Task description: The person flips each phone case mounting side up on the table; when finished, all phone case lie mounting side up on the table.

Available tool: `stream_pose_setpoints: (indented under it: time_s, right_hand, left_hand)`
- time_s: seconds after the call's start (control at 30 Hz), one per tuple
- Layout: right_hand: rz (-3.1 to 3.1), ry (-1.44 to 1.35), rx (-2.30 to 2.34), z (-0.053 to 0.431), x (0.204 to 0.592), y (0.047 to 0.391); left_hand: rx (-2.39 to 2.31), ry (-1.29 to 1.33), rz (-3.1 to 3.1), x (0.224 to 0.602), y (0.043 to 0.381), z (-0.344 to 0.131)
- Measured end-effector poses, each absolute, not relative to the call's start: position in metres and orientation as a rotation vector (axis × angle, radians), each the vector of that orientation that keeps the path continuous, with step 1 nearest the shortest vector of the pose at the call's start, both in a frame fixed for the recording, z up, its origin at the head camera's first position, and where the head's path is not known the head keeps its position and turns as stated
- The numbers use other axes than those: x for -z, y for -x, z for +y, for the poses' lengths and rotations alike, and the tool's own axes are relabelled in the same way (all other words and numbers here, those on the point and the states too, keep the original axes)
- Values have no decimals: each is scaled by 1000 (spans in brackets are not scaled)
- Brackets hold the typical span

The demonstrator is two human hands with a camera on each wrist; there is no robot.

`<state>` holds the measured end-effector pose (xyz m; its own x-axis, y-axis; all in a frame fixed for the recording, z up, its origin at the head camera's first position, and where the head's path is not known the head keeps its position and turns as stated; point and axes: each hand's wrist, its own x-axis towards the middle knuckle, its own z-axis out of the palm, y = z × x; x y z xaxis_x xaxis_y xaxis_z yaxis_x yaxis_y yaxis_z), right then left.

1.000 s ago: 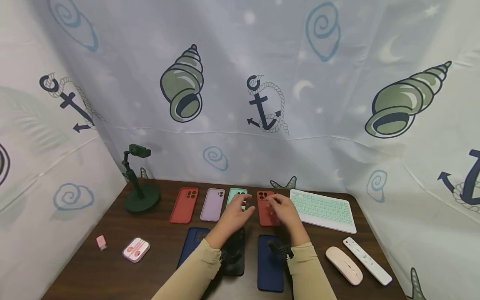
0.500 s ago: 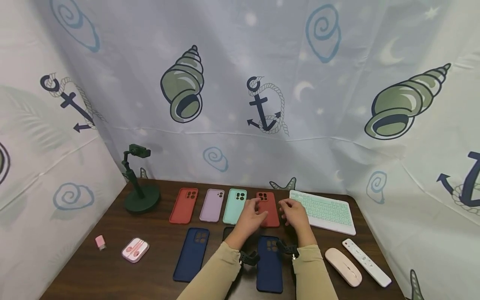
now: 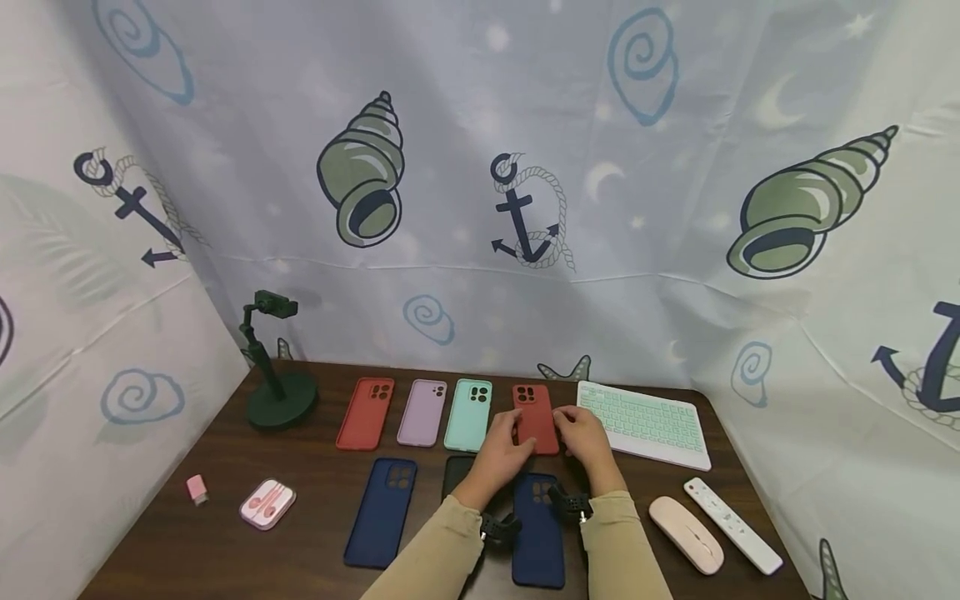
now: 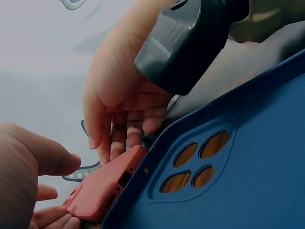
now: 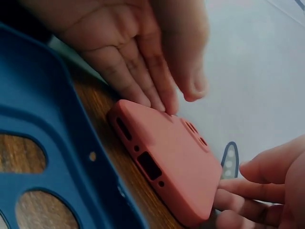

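Both hands on the red phone case (image 3: 536,421)

Left hand (image 3: 504,454) and right hand (image 3: 587,439) touch its side edges with straight fingers, near the table's (image 3: 225,467) back edge.

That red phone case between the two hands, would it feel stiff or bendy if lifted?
The red phone case is an empty, thin-walled shell, so it is probably light and somewhat bendy. Its matte surface suggests it would not slip easily. Lying flat on the table, it should slide rather than roll.

Both arms wear long tan sleeves (image 3: 420,558), and a black camera unit on a perforated black strap (image 3: 567,502) sits at each wrist.
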<state>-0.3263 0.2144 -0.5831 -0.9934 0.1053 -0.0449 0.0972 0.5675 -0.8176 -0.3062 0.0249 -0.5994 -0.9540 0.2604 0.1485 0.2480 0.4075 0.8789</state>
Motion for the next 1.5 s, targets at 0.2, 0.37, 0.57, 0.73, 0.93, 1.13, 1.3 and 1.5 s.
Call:
stream_pose_setpoints:
  time_s: [0.2, 0.37, 0.57, 0.73, 0.93, 1.13, 1.3, 1.5]
  right_hand:
    - [-2756, 167, -1446, 216, 585, 330]
    - [-2738, 172, -1434, 216, 585, 331]
    - [-2708, 209, -1431, 217, 586, 332]
    - [-2672, 166, -1420, 217, 587, 333]
    - [-2619, 135, -1493, 219, 588, 332]
    - [-2440, 13, -1737, 220, 591, 331]
    - [-2357, -101, -1869, 219, 597, 332]
    - [-2377, -248, -1901, 218, 583, 325]
  left_hand:
    - [-1587, -496, 2684, 599, 308, 24]
    - [-1542, -492, 2710, 600, 309, 25]
    - [-1536, -491, 2720, 599, 310, 26]
    - [-1526, -479, 2715, 598, 310, 26]
    - [-1498, -437, 2715, 598, 308, 27]
    - [-1472, -435, 2735, 601, 308, 28]
    - [-1547, -435, 2705, 600, 307, 28]
    - [-1580, -440, 2697, 601, 306, 30]
